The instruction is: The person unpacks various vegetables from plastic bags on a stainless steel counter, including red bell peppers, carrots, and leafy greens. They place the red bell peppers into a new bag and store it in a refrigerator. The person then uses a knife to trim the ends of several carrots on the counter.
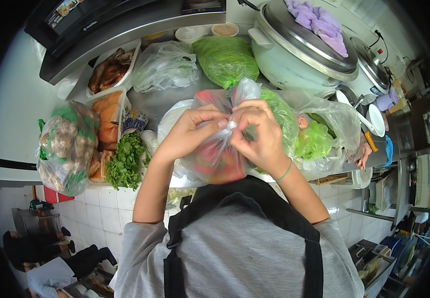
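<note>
A clear plastic bag [218, 160] with red and orange produce inside lies right before me, its neck gathered into a knot. My left hand [196, 128] pinches the plastic on the left side of that knot. From the other side, my right hand [257, 130] grips the knot between thumb and fingers. Just right of my hands sits a bag of green leaves [274, 108]. Beyond it a loose clear bag [315, 141] holds lettuce. Against the far side of the knotted bag is a tied bag of shredded greens [226, 59].
A bag of mushrooms [67, 145] overhangs the counter's left front edge, beside a bunch of leafy herbs [125, 160]. Behind stand a tray of dark cooked meat [112, 69] and a large lidded cooker [293, 52]. An orange-handled tool [370, 141] lies right. Other people [51, 268] are lower left.
</note>
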Demonstrator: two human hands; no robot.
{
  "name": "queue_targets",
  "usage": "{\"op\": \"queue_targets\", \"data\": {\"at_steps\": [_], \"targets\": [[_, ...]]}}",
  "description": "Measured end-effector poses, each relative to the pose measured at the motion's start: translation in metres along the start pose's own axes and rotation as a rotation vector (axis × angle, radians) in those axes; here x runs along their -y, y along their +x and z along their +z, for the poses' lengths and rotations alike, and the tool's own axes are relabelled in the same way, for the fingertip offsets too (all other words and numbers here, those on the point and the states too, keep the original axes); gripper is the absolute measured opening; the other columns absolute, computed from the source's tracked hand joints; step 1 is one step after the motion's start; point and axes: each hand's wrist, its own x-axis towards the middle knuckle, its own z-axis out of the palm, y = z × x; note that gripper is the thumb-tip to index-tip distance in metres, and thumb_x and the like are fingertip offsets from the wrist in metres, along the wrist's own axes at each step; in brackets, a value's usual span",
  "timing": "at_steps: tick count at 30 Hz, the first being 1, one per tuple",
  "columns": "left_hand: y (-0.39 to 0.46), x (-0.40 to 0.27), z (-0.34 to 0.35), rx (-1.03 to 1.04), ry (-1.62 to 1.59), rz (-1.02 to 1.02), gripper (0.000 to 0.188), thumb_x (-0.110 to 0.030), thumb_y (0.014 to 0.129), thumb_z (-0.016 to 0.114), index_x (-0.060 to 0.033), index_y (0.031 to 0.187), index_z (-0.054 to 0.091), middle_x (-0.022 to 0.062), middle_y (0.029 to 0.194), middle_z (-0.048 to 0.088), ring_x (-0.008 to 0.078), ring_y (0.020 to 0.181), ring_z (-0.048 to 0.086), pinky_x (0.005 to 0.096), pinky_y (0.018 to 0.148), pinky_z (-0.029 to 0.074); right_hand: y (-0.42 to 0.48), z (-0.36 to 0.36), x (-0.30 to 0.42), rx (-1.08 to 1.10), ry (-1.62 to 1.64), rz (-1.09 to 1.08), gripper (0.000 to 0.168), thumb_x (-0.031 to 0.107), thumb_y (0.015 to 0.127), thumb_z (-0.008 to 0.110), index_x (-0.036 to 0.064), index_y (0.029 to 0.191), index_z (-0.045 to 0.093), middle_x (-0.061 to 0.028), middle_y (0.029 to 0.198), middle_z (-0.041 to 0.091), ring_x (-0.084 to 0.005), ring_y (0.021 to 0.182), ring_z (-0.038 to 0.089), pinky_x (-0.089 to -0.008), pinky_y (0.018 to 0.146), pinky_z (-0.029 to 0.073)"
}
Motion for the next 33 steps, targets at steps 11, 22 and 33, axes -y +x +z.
{"op": "queue_targets", "data": {"at_steps": [11, 22, 33], "targets": [[-0.002, 0.009, 0.027, -0.250, 0.126, 0.230, 0.013, -0.005, 0.079, 0.059, 0.0001, 0.092, 0.061, 0.0049, 0.089, 0.054, 0.0181, 0.087, 0.053, 0.0291, 0.079, 0.042, 0.009, 0.001, 0.006, 0.039, 0.245, 0.477, 0.023, -0.005, 0.081, 0.059, 0.002, 0.102, 0.055, -0.0104, 0.094, 0.061, -0.0198, 0.085, 0.064, -0.0319, 0.072, 0.055], [-0.008, 0.006, 0.035, -0.351, 0.049, 0.144, 0.021, -0.011, 0.074, 0.064, -0.0036, 0.093, 0.062, 0.0044, 0.083, 0.056, 0.0207, 0.078, 0.057, 0.0309, 0.071, 0.045, -0.008, -0.007, -0.001, 0.062, 0.122, 0.429, 0.023, 0.001, 0.082, 0.064, 0.006, 0.102, 0.056, -0.0065, 0.092, 0.065, -0.0161, 0.082, 0.059, -0.0259, 0.062, 0.044], [-0.012, 0.013, 0.045, -0.359, 0.381, 0.061, 0.019, -0.014, 0.080, 0.060, -0.0007, 0.093, 0.063, 0.0096, 0.084, 0.057, 0.0235, 0.076, 0.059, 0.0322, 0.067, 0.045, -0.030, 0.019, -0.015, -0.146, 0.127, 0.464, 0.020, -0.003, 0.081, 0.065, 0.002, 0.097, 0.055, -0.0090, 0.088, 0.065, -0.0143, 0.069, 0.060, -0.0245, 0.058, 0.048]]}}
